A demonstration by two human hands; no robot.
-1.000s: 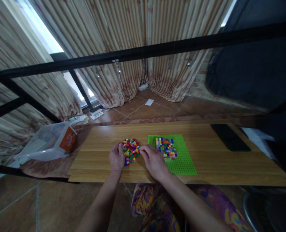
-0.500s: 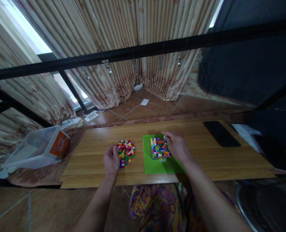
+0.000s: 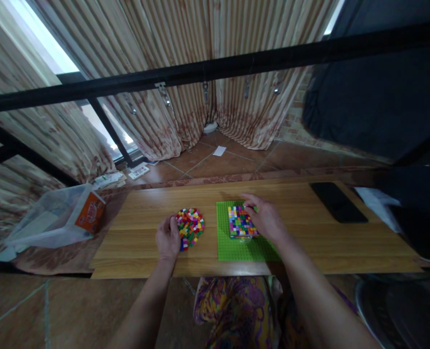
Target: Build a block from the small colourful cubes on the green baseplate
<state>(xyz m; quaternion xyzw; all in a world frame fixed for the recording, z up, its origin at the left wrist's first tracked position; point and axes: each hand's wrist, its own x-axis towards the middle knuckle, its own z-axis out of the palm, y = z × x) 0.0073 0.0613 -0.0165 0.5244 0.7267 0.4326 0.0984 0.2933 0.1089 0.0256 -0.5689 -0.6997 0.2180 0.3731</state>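
Observation:
My right hand (image 3: pixel 268 220) is over the right side of a square block of small multicoloured bricks (image 3: pixel 239 224). Its thumb and forefinger are pinched at the block's upper edge, and whatever they hold is too small to make out. The block sits on a green studded baseplate (image 3: pixel 233 252), with something clear showing under its front edge. My left hand (image 3: pixel 168 240) rests on the table at the left side of a round pile of loose toy bricks (image 3: pixel 192 225). Its fingers are curled together, and I cannot see what is in them.
A wooden table (image 3: pixel 135 232) carries all this. A black phone-like slab (image 3: pixel 338 202) lies to the right, beside some white paper (image 3: pixel 376 206). Left of the table stands a clear plastic bin (image 3: pixel 51 218) with an orange label. A dark metal bar (image 3: pixel 186 75) crosses beyond the table.
My right fingertips have moved slightly left along the block's upper edge, and the white bit seen at them earlier no longer shows. My left hand stays by the pile. The view has shifted a little.

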